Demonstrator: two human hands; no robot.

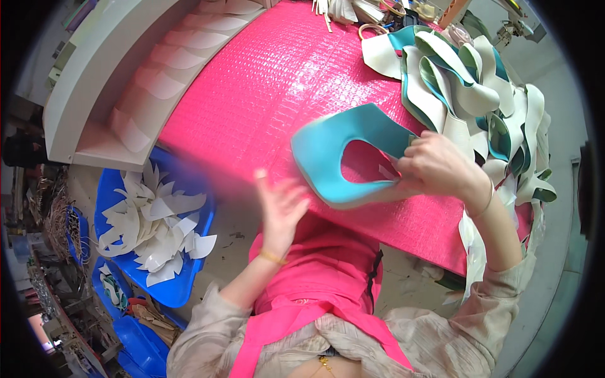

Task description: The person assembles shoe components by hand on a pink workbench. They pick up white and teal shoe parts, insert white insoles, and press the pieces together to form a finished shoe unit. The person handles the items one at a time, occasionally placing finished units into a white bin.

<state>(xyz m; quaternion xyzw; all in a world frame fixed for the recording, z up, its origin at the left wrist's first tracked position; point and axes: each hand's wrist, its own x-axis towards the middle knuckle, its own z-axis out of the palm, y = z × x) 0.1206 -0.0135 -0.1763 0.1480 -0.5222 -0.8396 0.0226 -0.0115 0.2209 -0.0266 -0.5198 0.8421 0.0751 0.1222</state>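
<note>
My right hand (440,165) grips a shoe upper (318,154) by its two ends, which are brought together at the fingers. The piece is curved into an open loop, teal on the side facing up, and is held over the pink table (252,94). Left of it, over the table's near edge, my left hand (280,205) is raised with its fingers spread and nothing in them; it is slightly blurred. Beyond my right hand lies a heap of similar uppers (466,94), white on one face and teal or green on the other.
A blue bin (183,291) of white cut pieces (157,220) stands low on the left. Above it, a pale curved trough (82,94) holds a row of white pieces (157,82). Smaller blue bins (140,343) sit below. Tape rolls (373,30) and tools lie at the table's far end.
</note>
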